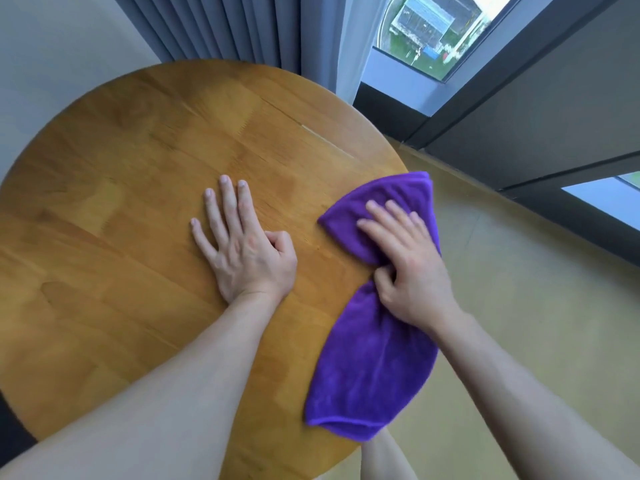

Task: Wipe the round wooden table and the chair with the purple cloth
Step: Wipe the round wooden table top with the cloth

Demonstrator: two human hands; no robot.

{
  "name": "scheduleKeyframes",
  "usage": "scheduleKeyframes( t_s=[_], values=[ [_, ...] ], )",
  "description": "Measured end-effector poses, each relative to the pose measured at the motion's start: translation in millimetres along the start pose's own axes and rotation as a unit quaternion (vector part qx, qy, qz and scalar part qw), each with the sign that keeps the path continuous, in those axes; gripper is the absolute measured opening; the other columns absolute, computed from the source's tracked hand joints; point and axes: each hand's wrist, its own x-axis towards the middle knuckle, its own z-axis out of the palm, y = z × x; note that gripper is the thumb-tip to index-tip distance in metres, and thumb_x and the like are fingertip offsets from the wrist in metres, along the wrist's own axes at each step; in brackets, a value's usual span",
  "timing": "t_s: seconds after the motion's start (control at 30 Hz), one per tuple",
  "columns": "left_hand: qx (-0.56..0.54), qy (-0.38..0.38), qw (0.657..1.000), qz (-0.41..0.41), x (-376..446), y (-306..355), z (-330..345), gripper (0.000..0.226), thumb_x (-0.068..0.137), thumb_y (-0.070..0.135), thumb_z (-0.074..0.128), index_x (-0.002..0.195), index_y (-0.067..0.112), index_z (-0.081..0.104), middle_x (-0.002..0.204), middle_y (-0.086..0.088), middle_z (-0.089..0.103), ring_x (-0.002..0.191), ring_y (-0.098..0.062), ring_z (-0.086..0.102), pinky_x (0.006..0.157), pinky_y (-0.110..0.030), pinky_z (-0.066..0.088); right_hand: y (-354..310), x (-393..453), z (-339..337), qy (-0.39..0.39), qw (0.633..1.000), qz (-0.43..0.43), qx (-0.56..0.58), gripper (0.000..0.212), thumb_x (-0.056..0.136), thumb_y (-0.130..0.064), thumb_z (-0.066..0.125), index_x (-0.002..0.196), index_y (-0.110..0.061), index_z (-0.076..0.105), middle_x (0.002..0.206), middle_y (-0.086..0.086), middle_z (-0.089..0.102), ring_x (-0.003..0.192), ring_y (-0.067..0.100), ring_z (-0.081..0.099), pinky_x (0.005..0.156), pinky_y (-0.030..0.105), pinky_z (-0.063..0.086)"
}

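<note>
The round wooden table (138, 168) fills the left and middle of the view. A purple cloth (370, 358) lies along its right edge and partly hangs over it. My right hand (408, 268) presses on the cloth's upper half, fingers spread forward, thumb tucked into a bunched fold. My left hand (242, 240) rests flat on the bare wood near the table's middle, fingers straight, thumb bent in. No chair is in view.
Grey curtains (225, 29) and a sheer white one hang behind the table. A window (429, 32) and dark frame stand at the back right. Yellowish floor (519, 271) lies right of the table. A pale wall is at the left.
</note>
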Motion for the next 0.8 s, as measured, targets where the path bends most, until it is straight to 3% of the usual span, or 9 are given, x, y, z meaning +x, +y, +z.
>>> scheduleKeyframes(
  t_s=[0.1, 0.17, 0.23, 0.4, 0.47, 0.6, 0.67, 0.73, 0.8],
  values=[
    [-0.001, -0.003, 1.000, 0.002, 0.7, -0.9, 0.3, 0.085, 0.081, 0.027, 0.036, 0.163, 0.013, 0.024, 0.174, -0.005, 0.016, 0.161, -0.027, 0.009, 0.128, -0.058, 0.005, -29.8, 19.2, 15.2, 0.129, 0.976, 0.173, 0.034, 0.072, 0.070, -0.003, 0.051, 0.141, -0.014, 0.057, 0.160, 0.000, 0.042, 0.154, 0.023, 0.026, 0.126, 0.049, 0.016],
    [-0.002, -0.004, 1.000, 0.002, -0.3, -0.7, 0.3, 0.085, 0.081, 0.027, 0.036, 0.164, 0.013, 0.023, 0.174, -0.005, 0.015, 0.161, -0.027, 0.008, 0.128, -0.059, 0.005, -60.6, 20.4, 33.6, 0.155, 0.959, 0.236, 0.033, 0.075, 0.071, -0.006, 0.050, 0.146, -0.010, 0.052, 0.163, 0.004, 0.036, 0.156, 0.027, 0.021, 0.127, 0.050, 0.012],
    [-0.007, -0.001, 1.000, 0.002, -0.7, -0.6, 0.7, 0.085, 0.080, 0.026, 0.037, 0.163, 0.013, 0.024, 0.174, -0.005, 0.016, 0.161, -0.028, 0.009, 0.127, -0.059, 0.005, -75.5, 5.9, 43.6, 0.118, 0.972, 0.205, 0.012, 0.080, 0.072, -0.011, 0.048, 0.152, -0.009, 0.045, 0.166, 0.006, 0.029, 0.157, 0.028, 0.015, 0.127, 0.051, 0.010],
    [-0.007, 0.003, 1.000, 0.002, 0.7, -1.8, 1.6, 0.084, 0.080, 0.025, 0.038, 0.163, 0.013, 0.025, 0.173, -0.005, 0.017, 0.161, -0.028, 0.010, 0.127, -0.059, 0.006, -13.7, -24.1, 15.5, -0.009, 0.999, -0.034, -0.037, 0.082, 0.070, -0.019, 0.048, 0.152, -0.013, 0.046, 0.166, 0.004, 0.031, 0.156, 0.025, 0.020, 0.125, 0.054, 0.018],
    [-0.007, 0.006, 1.000, 0.004, 0.8, -1.2, 2.1, 0.084, 0.080, 0.025, 0.037, 0.163, 0.013, 0.025, 0.173, -0.006, 0.017, 0.161, -0.028, 0.010, 0.127, -0.059, 0.005, 6.5, -18.5, 4.2, 0.020, 0.999, -0.006, -0.027, 0.081, 0.069, -0.017, 0.049, 0.150, -0.014, 0.050, 0.164, 0.002, 0.034, 0.155, 0.024, 0.023, 0.124, 0.055, 0.021],
    [-0.007, 0.002, 1.000, 0.006, 0.5, -1.6, 3.1, 0.084, 0.081, 0.025, 0.037, 0.163, 0.013, 0.024, 0.173, -0.006, 0.017, 0.161, -0.029, 0.009, 0.127, -0.060, 0.005, -35.3, 3.4, 22.8, 0.156, 0.964, 0.216, -0.001, 0.080, 0.067, -0.011, 0.050, 0.147, -0.012, 0.052, 0.163, 0.003, 0.038, 0.155, 0.025, 0.024, 0.125, 0.053, 0.018],
    [-0.006, 0.005, 1.000, 0.005, 0.6, -1.8, 3.4, 0.084, 0.080, 0.025, 0.037, 0.162, 0.012, 0.025, 0.173, -0.006, 0.018, 0.161, -0.029, 0.010, 0.127, -0.060, 0.006, -66.1, 18.8, 38.6, 0.168, 0.943, 0.288, -0.009, 0.085, 0.067, -0.015, 0.048, 0.152, -0.011, 0.045, 0.166, 0.005, 0.031, 0.156, 0.028, 0.019, 0.127, 0.052, 0.013],
    [-0.005, 0.008, 1.000, 0.006, 1.2, -2.3, 3.9, 0.085, 0.079, 0.025, 0.038, 0.162, 0.012, 0.026, 0.173, -0.006, 0.019, 0.161, -0.029, 0.011, 0.127, -0.060, 0.007, -81.0, 29.6, 44.6, 0.140, 0.945, 0.296, -0.020, 0.089, 0.069, -0.020, 0.046, 0.157, -0.012, 0.036, 0.169, 0.005, 0.021, 0.158, 0.027, 0.011, 0.127, 0.052, 0.007],
    [-0.001, 0.008, 1.000, 0.007, 1.0, -1.9, 4.6, 0.085, 0.079, 0.025, 0.039, 0.162, 0.012, 0.026, 0.173, -0.006, 0.019, 0.161, -0.029, 0.011, 0.127, -0.060, 0.007, -74.5, 27.9, 43.3, 0.082, 0.974, 0.203, -0.050, 0.090, 0.071, -0.024, 0.045, 0.159, -0.013, 0.031, 0.170, 0.004, 0.017, 0.158, 0.027, 0.007, 0.127, 0.052, 0.005]
  ],
)
